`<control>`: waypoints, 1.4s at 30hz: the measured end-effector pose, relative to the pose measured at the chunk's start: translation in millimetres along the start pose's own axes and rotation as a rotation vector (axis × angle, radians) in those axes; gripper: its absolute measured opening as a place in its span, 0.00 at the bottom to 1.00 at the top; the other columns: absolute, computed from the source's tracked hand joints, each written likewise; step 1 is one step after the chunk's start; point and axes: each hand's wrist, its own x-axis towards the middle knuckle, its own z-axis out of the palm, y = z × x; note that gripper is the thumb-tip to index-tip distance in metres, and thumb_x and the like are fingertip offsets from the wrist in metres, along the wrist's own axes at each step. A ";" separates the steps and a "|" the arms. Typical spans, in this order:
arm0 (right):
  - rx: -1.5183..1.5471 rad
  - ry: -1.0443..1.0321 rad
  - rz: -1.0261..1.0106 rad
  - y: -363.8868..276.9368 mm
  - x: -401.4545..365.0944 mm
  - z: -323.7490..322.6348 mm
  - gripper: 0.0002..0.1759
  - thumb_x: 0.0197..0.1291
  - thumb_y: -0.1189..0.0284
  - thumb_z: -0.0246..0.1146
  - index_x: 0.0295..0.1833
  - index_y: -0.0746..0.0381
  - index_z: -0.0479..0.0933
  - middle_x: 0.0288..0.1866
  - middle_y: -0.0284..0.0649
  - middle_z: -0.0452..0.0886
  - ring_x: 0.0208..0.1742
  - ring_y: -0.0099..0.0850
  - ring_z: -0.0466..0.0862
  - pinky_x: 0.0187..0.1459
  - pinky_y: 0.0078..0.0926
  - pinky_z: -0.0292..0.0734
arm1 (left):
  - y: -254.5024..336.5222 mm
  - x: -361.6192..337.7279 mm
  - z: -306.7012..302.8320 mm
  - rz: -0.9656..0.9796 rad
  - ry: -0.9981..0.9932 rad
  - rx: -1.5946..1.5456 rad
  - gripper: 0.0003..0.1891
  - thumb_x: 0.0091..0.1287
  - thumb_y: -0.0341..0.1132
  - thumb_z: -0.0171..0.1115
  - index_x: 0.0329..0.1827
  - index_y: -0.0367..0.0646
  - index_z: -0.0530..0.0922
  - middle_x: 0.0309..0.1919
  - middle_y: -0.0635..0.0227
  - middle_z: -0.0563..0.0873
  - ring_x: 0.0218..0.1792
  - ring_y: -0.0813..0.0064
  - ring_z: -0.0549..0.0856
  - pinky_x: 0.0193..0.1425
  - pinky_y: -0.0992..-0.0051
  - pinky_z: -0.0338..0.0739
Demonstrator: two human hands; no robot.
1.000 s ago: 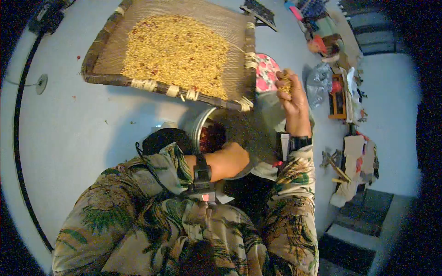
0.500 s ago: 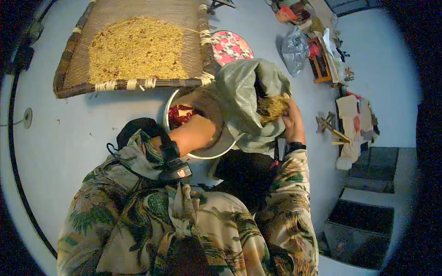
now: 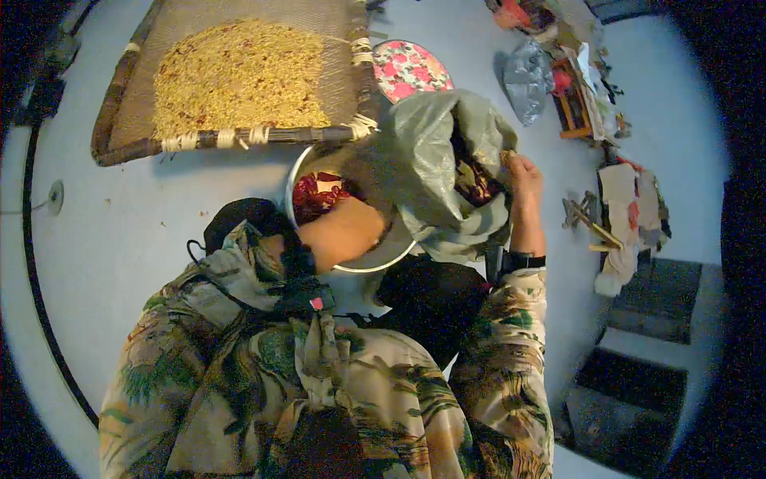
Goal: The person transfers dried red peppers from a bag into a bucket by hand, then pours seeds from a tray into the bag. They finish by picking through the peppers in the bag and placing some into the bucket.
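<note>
A large round metal basin lies between my knees, with dark red pieces in its left part. My left hand reaches down into the basin beside them; its fingers are hidden. A grey-green woven sack leans over the basin's right side, its mouth open and dark reddish-brown stuff inside. At the sack's right rim is my right hand, its fingers pinched together on the edge of the sack.
A wooden-framed woven tray with yellow grains stands at the upper left. Behind the sack lies a round floral item. A plastic bag, a small wooden stool and clothes are at the right.
The yellowish-brown bunch that was at my right hand in the sack's mouth is no longer seen there. My right hand has moved up and right to the sack's rim. The view has shifted slightly.
</note>
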 end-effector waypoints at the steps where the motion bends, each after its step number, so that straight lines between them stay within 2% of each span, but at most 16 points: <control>1: -0.065 0.037 -0.137 -5.8 2.2 9.5 0.15 0.62 0.67 0.62 0.44 0.70 0.81 0.37 0.38 0.85 0.41 0.27 0.81 0.45 0.24 0.74 | -0.3 1.0 3.3 0.004 0.001 0.009 0.11 0.58 0.37 0.58 0.28 0.38 0.80 0.25 0.52 0.83 0.27 0.55 0.84 0.29 0.59 0.78; 4: -0.382 0.197 -0.490 -35.7 6.5 39.7 0.18 0.61 0.65 0.62 0.47 0.69 0.80 0.43 0.48 0.85 0.43 0.37 0.84 0.47 0.30 0.77 | 8.8 -2.0 -3.9 0.006 0.026 0.164 0.06 0.53 0.33 0.62 0.25 0.40 0.85 0.25 0.56 0.86 0.28 0.61 0.87 0.27 0.63 0.80; 5: -0.568 0.286 -0.545 -50.0 5.2 49.0 0.17 0.63 0.65 0.62 0.48 0.68 0.80 0.42 0.44 0.85 0.43 0.28 0.83 0.45 0.28 0.75 | 2.7 -0.4 6.7 0.010 0.051 0.094 0.05 0.51 0.35 0.65 0.25 0.44 0.85 0.25 0.61 0.87 0.28 0.63 0.87 0.24 0.62 0.80; 8: -0.602 0.368 -0.657 -93.8 -7.0 80.3 0.16 0.62 0.66 0.62 0.50 0.66 0.80 0.42 0.44 0.85 0.43 0.28 0.83 0.46 0.27 0.76 | 1.2 5.8 4.8 0.102 -0.068 0.157 0.06 0.47 0.36 0.69 0.26 0.47 0.86 0.26 0.63 0.87 0.27 0.63 0.87 0.22 0.60 0.79; 9: -0.537 0.346 -0.606 -102.3 -4.6 91.1 0.15 0.62 0.67 0.62 0.48 0.67 0.80 0.44 0.46 0.85 0.45 0.29 0.83 0.46 0.27 0.76 | 6.8 -8.6 -6.0 0.023 0.170 0.018 0.06 0.52 0.30 0.58 0.28 0.42 0.82 0.26 0.57 0.85 0.27 0.57 0.85 0.29 0.59 0.79; 12: -0.252 0.123 -0.775 -127.3 -17.6 145.0 0.15 0.62 0.67 0.62 0.47 0.67 0.79 0.44 0.47 0.84 0.44 0.29 0.82 0.46 0.26 0.75 | 1.2 12.5 24.1 0.038 -0.125 0.234 0.08 0.43 0.37 0.71 0.27 0.48 0.86 0.26 0.68 0.87 0.26 0.65 0.87 0.20 0.59 0.78; 14: -0.329 -0.135 -0.685 -147.0 -39.9 194.2 0.15 0.61 0.68 0.62 0.49 0.67 0.78 0.45 0.49 0.83 0.46 0.31 0.82 0.48 0.27 0.75 | 4.9 4.0 12.8 0.034 -0.158 0.235 0.07 0.46 0.36 0.70 0.28 0.48 0.86 0.27 0.68 0.87 0.28 0.64 0.87 0.23 0.61 0.79; 16: -0.354 -0.370 -0.814 -149.2 -47.2 245.1 0.17 0.59 0.68 0.63 0.50 0.67 0.78 0.45 0.51 0.82 0.46 0.40 0.83 0.50 0.32 0.75 | 11.5 -6.3 -4.8 0.032 -0.188 0.234 0.06 0.48 0.35 0.69 0.29 0.47 0.86 0.28 0.67 0.87 0.30 0.64 0.87 0.26 0.62 0.80; 19: -0.633 -0.604 -0.845 -128.8 -23.7 307.7 0.23 0.54 0.64 0.66 0.52 0.66 0.77 0.47 0.54 0.82 0.49 0.48 0.82 0.52 0.38 0.75 | 15.6 -18.7 -20.9 -0.040 -0.128 0.226 0.07 0.47 0.37 0.69 0.29 0.48 0.87 0.29 0.69 0.88 0.30 0.65 0.87 0.27 0.65 0.80; 23: -1.015 -0.871 -0.608 -136.4 -4.3 339.0 0.35 0.45 0.56 0.69 0.57 0.65 0.75 0.52 0.59 0.79 0.53 0.50 0.80 0.54 0.40 0.75 | 8.9 -31.8 -29.2 -0.088 -0.069 0.216 0.08 0.47 0.39 0.69 0.30 0.48 0.87 0.29 0.69 0.88 0.30 0.66 0.87 0.27 0.65 0.79; 30: -0.923 -0.962 -0.709 -93.9 38.1 411.1 0.35 0.48 0.56 0.69 0.60 0.63 0.72 0.47 0.57 0.81 0.49 0.51 0.81 0.50 0.39 0.77 | -1.0 -48.7 -28.1 -0.007 -0.014 0.260 0.08 0.48 0.39 0.67 0.30 0.47 0.86 0.29 0.68 0.86 0.30 0.65 0.85 0.30 0.64 0.77; 33: -0.591 -0.795 -0.744 -81.6 85.0 444.1 0.32 0.51 0.58 0.69 0.59 0.63 0.72 0.44 0.54 0.82 0.44 0.46 0.83 0.46 0.37 0.78 | -3.3 -55.0 -26.9 0.019 0.006 0.280 0.08 0.49 0.39 0.66 0.30 0.47 0.85 0.29 0.67 0.86 0.30 0.65 0.84 0.31 0.63 0.77; 36: -0.447 -0.638 -0.739 -117.4 86.3 433.5 0.30 0.54 0.59 0.67 0.59 0.64 0.72 0.41 0.50 0.83 0.40 0.41 0.84 0.43 0.35 0.78 | -7.1 -59.7 -26.5 0.042 0.032 0.301 0.09 0.49 0.39 0.65 0.30 0.47 0.85 0.29 0.67 0.85 0.30 0.65 0.83 0.32 0.62 0.76; 38: -0.563 -0.564 -0.880 -118.0 100.1 433.8 0.33 0.55 0.60 0.66 0.63 0.65 0.69 0.51 0.52 0.79 0.48 0.42 0.81 0.48 0.35 0.76 | -9.1 -62.3 -25.9 0.052 0.046 0.319 0.09 0.49 0.39 0.64 0.30 0.46 0.85 0.29 0.66 0.85 0.30 0.64 0.82 0.32 0.62 0.75; 40: -0.470 -0.517 -1.021 -102.8 114.3 441.4 0.36 0.56 0.59 0.65 0.66 0.65 0.65 0.59 0.54 0.74 0.53 0.43 0.79 0.51 0.35 0.75 | -9.5 -65.1 -25.7 0.062 0.057 0.334 0.09 0.50 0.39 0.64 0.30 0.46 0.85 0.29 0.66 0.84 0.30 0.64 0.82 0.33 0.61 0.75; 42: -0.505 -0.575 -0.943 -97.0 125.4 449.7 0.39 0.57 0.57 0.64 0.69 0.65 0.61 0.66 0.55 0.67 0.59 0.45 0.74 0.58 0.37 0.70 | -10.4 -66.1 -26.5 0.066 0.066 0.353 0.09 0.50 0.39 0.63 0.30 0.46 0.85 0.29 0.66 0.84 0.31 0.64 0.81 0.34 0.61 0.74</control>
